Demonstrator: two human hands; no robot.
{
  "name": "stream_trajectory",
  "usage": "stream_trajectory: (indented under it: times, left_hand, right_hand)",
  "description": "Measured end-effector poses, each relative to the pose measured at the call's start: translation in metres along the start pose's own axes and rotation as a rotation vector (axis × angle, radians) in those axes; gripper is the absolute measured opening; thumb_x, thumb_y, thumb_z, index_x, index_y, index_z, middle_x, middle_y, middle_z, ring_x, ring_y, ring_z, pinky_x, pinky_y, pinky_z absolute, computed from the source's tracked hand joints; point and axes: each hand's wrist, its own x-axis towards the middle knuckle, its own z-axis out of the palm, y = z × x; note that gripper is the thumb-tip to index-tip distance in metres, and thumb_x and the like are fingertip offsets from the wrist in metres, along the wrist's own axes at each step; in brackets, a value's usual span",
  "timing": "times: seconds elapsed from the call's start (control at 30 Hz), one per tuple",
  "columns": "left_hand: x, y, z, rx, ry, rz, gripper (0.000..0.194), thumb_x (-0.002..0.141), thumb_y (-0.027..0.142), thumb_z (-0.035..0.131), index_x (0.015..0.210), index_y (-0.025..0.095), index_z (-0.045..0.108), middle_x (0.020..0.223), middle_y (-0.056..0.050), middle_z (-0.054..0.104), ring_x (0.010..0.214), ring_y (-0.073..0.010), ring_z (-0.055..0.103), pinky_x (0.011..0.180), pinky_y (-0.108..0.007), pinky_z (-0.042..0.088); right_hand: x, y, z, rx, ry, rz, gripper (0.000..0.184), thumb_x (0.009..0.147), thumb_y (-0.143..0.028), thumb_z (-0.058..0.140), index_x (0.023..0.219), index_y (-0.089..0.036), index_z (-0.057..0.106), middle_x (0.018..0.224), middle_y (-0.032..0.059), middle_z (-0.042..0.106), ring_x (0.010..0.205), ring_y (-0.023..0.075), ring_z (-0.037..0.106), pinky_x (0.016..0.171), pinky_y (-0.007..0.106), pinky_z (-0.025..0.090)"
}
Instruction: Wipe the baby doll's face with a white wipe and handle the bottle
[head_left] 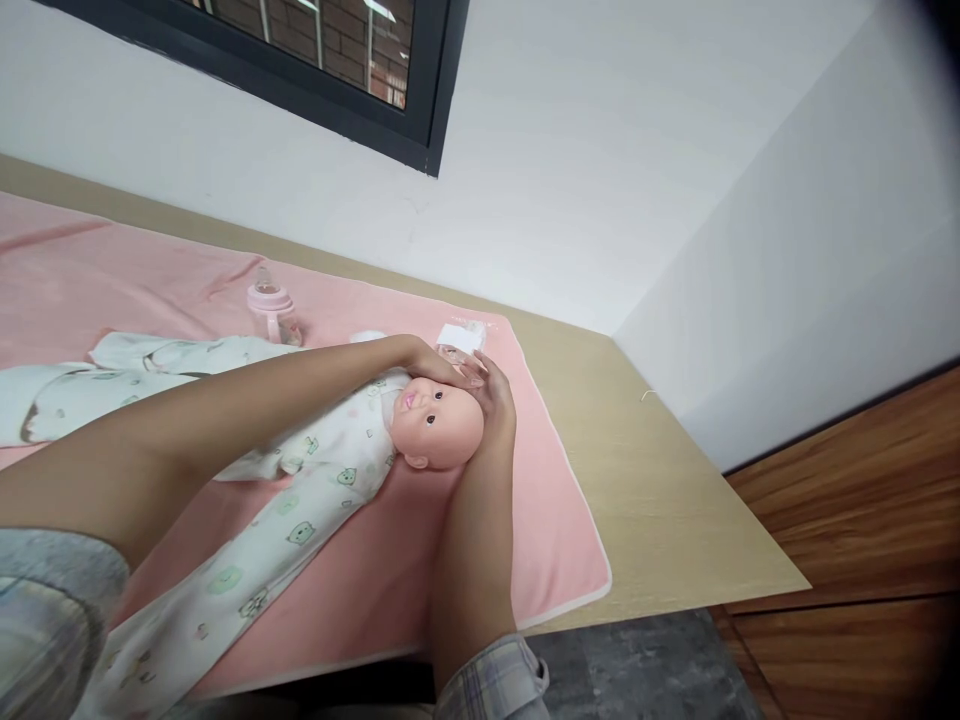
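Note:
A bald baby doll (439, 428) lies on its back on a pink blanket (551, 520). It wears white clothing with a green animal print (304, 500). My left hand (442, 368) reaches across the doll's chest and rests along the far side of its head. Around the crown of the head curves my right hand (495, 390), its fingertips meeting those of my left. Together both hands cup the head; the palms are largely hidden. Just past my fingers lies a small clear packet with a white label (461, 338).
A pink-topped baby bottle (271, 308) stands on the blanket beyond my left forearm. More printed white cloth (180, 355) lies at the left. The wooden tabletop (637, 480) meets a white wall (570, 180) with a dark window frame (435, 90). Wood-grain panels (862, 500) stand at the right.

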Motion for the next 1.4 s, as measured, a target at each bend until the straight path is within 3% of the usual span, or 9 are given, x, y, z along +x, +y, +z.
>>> stream_trajectory:
  times: [0.17, 0.37, 0.5, 0.73, 0.83, 0.97, 1.1, 1.23, 1.4]
  left_hand:
    - [0.007, 0.001, 0.003, -0.044, -0.053, -0.089, 0.059, 0.074, 0.075, 0.058, 0.102, 0.026, 0.075, 0.102, -0.008, 0.075, 0.112, -0.0337, 0.062, 0.097, -0.045, 0.050]
    - [0.004, 0.009, -0.010, 0.033, -0.089, -0.081, 0.067, 0.074, 0.073, 0.057, 0.117, 0.023, 0.072, 0.110, -0.013, 0.072, 0.108, -0.0320, 0.063, 0.093, -0.039, 0.051]
    - [-0.004, 0.006, -0.023, 0.263, 0.133, 0.000, 0.061, 0.074, 0.063, 0.059, 0.117, 0.022, 0.071, 0.114, -0.011, 0.072, 0.103, -0.0281, 0.063, 0.094, -0.036, 0.049]
    - [-0.023, -0.005, -0.034, 0.381, 0.427, -0.122, 0.050, 0.074, 0.053, 0.060, 0.106, 0.017, 0.072, 0.117, -0.015, 0.069, 0.105, -0.0323, 0.062, 0.096, -0.038, 0.044]
    - [-0.031, -0.009, -0.036, 0.366, 0.538, -0.174, 0.052, 0.077, 0.054, 0.056, 0.110, 0.016, 0.070, 0.120, -0.014, 0.068, 0.109, -0.0313, 0.062, 0.095, -0.035, 0.045]
    - [-0.041, -0.014, -0.034, 0.171, 0.656, -0.154, 0.071, 0.075, 0.060, 0.060, 0.129, 0.014, 0.060, 0.129, -0.015, 0.063, 0.115, -0.0305, 0.061, 0.095, -0.033, 0.047]
    - [-0.052, -0.014, -0.025, -0.181, 0.665, 0.024, 0.088, 0.063, 0.063, 0.076, 0.135, 0.018, 0.055, 0.137, -0.014, 0.058, 0.126, -0.0317, 0.056, 0.102, -0.036, 0.047]
    - [-0.067, -0.011, -0.015, -0.367, 0.579, 0.222, 0.078, 0.061, 0.060, 0.083, 0.124, 0.019, 0.064, 0.121, -0.009, 0.069, 0.118, -0.0302, 0.061, 0.100, -0.037, 0.050]
    - [-0.088, -0.016, -0.010, -0.461, 0.588, 0.206, 0.064, 0.067, 0.055, 0.081, 0.120, 0.022, 0.069, 0.116, -0.007, 0.072, 0.112, -0.0306, 0.065, 0.093, -0.036, 0.054]
  right_hand:
    - [0.000, 0.001, 0.004, 0.100, 0.027, 0.061, 0.026, 0.080, -0.029, 0.066, 0.104, -0.020, 0.063, 0.095, 0.0010, 0.070, 0.089, 0.0138, 0.068, 0.078, 0.027, 0.058]
    - [-0.001, 0.000, 0.011, 0.120, -0.051, 0.063, 0.014, 0.079, -0.024, 0.066, 0.091, -0.017, 0.062, 0.083, 0.0001, 0.070, 0.076, 0.0097, 0.065, 0.069, 0.018, 0.056]
    - [-0.003, -0.001, 0.009, 0.134, -0.001, 0.016, 0.018, 0.078, -0.026, 0.068, 0.092, -0.018, 0.063, 0.089, 0.0031, 0.071, 0.085, 0.0135, 0.069, 0.073, 0.023, 0.059]
    - [-0.012, -0.009, 0.007, 0.187, -0.089, -0.093, 0.024, 0.081, -0.033, 0.065, 0.103, -0.022, 0.068, 0.116, 0.0033, 0.069, 0.107, 0.0120, 0.067, 0.097, 0.026, 0.055]
    - [-0.020, -0.019, 0.009, 0.120, -0.138, -0.156, 0.024, 0.082, -0.035, 0.067, 0.101, -0.021, 0.071, 0.116, 0.0047, 0.070, 0.109, 0.0137, 0.067, 0.100, 0.028, 0.054]
    - [-0.034, -0.041, 0.018, -0.035, -0.270, -0.266, 0.022, 0.078, -0.034, 0.073, 0.094, -0.019, 0.073, 0.105, 0.0043, 0.072, 0.099, 0.0148, 0.069, 0.100, 0.030, 0.054]
    - [-0.052, -0.065, 0.038, -0.198, -0.365, -0.334, 0.023, 0.073, -0.033, 0.078, 0.090, -0.020, 0.074, 0.091, 0.0008, 0.072, 0.087, 0.0110, 0.068, 0.096, 0.028, 0.054]
    - [-0.069, -0.080, 0.059, -0.363, -0.422, -0.386, 0.025, 0.072, -0.036, 0.080, 0.092, -0.021, 0.074, 0.090, 0.0002, 0.072, 0.092, 0.0127, 0.068, 0.097, 0.029, 0.054]
    - [-0.087, -0.088, 0.070, -0.462, -0.469, -0.398, 0.027, 0.078, -0.043, 0.075, 0.095, -0.022, 0.075, 0.100, 0.0010, 0.073, 0.096, 0.0132, 0.068, 0.098, 0.030, 0.054]
